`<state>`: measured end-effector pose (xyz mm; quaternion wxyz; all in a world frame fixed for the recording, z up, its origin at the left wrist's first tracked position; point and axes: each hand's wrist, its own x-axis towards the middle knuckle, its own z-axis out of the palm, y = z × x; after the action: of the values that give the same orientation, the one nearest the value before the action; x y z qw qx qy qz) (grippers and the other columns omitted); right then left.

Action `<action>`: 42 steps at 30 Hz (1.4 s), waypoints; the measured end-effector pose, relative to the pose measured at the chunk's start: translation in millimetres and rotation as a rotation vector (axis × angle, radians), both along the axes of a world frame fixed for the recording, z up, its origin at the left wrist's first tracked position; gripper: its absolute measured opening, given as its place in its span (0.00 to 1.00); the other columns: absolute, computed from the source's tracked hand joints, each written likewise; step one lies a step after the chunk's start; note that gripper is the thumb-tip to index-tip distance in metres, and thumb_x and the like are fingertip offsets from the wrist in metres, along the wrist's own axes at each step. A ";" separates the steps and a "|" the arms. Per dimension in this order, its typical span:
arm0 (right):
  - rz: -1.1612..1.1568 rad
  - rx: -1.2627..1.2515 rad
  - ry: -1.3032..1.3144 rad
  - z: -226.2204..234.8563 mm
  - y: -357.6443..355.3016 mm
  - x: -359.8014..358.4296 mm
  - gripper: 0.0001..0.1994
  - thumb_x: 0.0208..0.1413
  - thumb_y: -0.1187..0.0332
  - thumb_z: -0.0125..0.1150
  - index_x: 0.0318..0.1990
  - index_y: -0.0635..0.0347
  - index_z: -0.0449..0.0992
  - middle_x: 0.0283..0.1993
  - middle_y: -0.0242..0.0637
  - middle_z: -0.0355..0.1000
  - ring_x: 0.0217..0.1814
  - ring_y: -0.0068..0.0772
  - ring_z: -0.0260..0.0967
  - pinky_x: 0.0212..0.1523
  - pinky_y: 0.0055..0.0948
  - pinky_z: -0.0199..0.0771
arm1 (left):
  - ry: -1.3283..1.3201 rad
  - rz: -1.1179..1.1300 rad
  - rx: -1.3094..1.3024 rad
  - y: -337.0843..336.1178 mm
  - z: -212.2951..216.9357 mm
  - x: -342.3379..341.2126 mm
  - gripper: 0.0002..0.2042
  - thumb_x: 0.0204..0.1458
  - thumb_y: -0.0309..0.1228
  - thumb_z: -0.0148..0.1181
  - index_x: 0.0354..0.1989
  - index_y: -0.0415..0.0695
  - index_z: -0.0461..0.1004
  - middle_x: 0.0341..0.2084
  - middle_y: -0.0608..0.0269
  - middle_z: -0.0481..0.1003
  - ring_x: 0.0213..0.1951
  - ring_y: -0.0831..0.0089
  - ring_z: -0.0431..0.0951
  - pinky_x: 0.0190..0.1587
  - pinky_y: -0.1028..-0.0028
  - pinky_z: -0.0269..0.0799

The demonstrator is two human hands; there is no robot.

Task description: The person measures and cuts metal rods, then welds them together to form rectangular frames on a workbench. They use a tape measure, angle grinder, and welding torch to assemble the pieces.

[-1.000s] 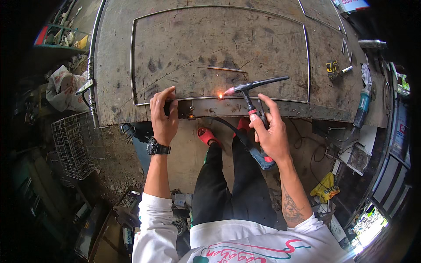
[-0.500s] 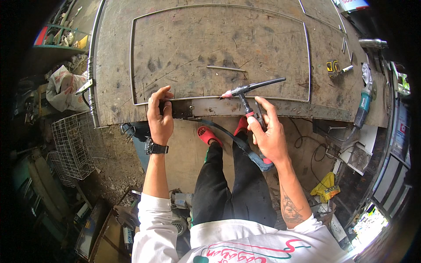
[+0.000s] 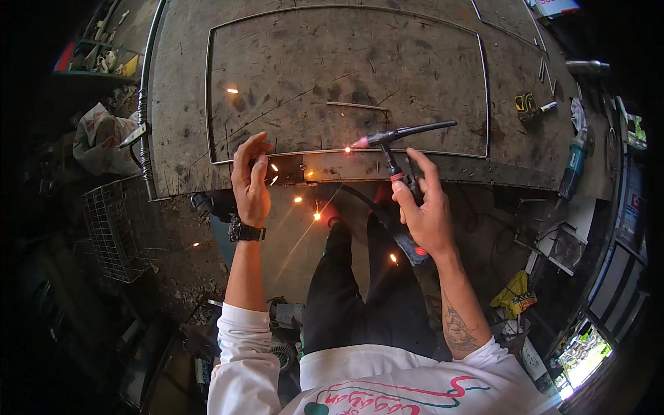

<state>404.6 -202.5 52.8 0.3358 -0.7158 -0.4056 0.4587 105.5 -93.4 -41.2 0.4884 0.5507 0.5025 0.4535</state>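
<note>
My right hand (image 3: 425, 211) grips a TIG welding torch (image 3: 387, 138) by its red-and-black handle, index finger extended upward. The torch's pink cup points left, and a bright glow (image 3: 347, 150) burns at its tip on the near side of a thin rectangular metal rod frame (image 3: 209, 90). That frame lies flat on the scorched worktable (image 3: 290, 55). My left hand (image 3: 251, 181), wearing a black wristwatch, is curled around the frame's near side close to its left corner, fingers above and thumb below. Its exact contact with the rod is partly hidden.
A short loose rod (image 3: 356, 106) lies inside the frame. To the right are a yellow-black tape measure (image 3: 525, 106) and a teal angle grinder (image 3: 573, 162). A wire cage (image 3: 114, 228) stands on the floor at left. Sparks fly over the table edge and my legs.
The arc has been struck at the torch tip, and sparks now scatter left and downward. The whole scene looks darker. Both hands stay in nearly the same place.
</note>
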 end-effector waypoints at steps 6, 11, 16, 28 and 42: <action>-0.007 0.015 0.034 -1.6 -1.7 -0.5 0.28 0.70 0.66 0.63 0.74 0.56 0.63 0.35 0.36 0.78 0.31 0.22 0.70 0.37 0.30 0.74 | 0.039 0.032 -0.027 1.9 11.1 0.5 0.21 0.70 0.40 0.50 0.64 0.40 0.76 0.50 0.58 0.79 0.55 0.68 0.77 0.65 0.66 0.67; 0.007 0.038 0.034 -3.3 -2.8 -3.1 0.28 0.70 0.66 0.63 0.73 0.55 0.64 0.37 0.36 0.78 0.34 0.23 0.72 0.40 0.30 0.76 | 0.041 0.032 -0.030 2.2 11.5 0.3 0.22 0.70 0.41 0.49 0.64 0.40 0.76 0.49 0.56 0.79 0.55 0.67 0.77 0.66 0.66 0.66; 0.022 0.031 -0.005 -3.7 -4.3 -3.9 0.27 0.69 0.66 0.64 0.73 0.56 0.64 0.38 0.37 0.77 0.34 0.25 0.73 0.41 0.31 0.77 | 0.020 0.027 -0.024 1.8 7.8 -1.3 0.22 0.70 0.40 0.49 0.65 0.40 0.75 0.50 0.56 0.79 0.56 0.67 0.76 0.66 0.66 0.66; 0.039 0.120 -0.047 -7.5 -8.1 -6.4 0.30 0.69 0.67 0.64 0.75 0.58 0.61 0.43 0.43 0.80 0.39 0.32 0.78 0.44 0.33 0.79 | 0.059 0.015 -0.037 1.9 7.7 0.1 0.19 0.68 0.32 0.53 0.64 0.39 0.75 0.52 0.59 0.78 0.56 0.68 0.77 0.64 0.66 0.69; -0.113 0.135 0.015 -15.2 -19.6 2.7 0.29 0.69 0.66 0.65 0.74 0.56 0.63 0.32 0.29 0.70 0.31 0.18 0.64 0.32 0.25 0.67 | 0.795 -0.106 0.411 2.5 13.8 14.3 0.07 0.60 0.22 0.62 0.45 0.46 0.80 0.48 0.57 0.74 0.53 0.54 0.73 0.59 0.58 0.68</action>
<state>407.3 -222.1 37.6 0.4116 -0.7098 -0.3919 0.4161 119.8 -90.9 -27.4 0.1605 0.7927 0.5218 0.2713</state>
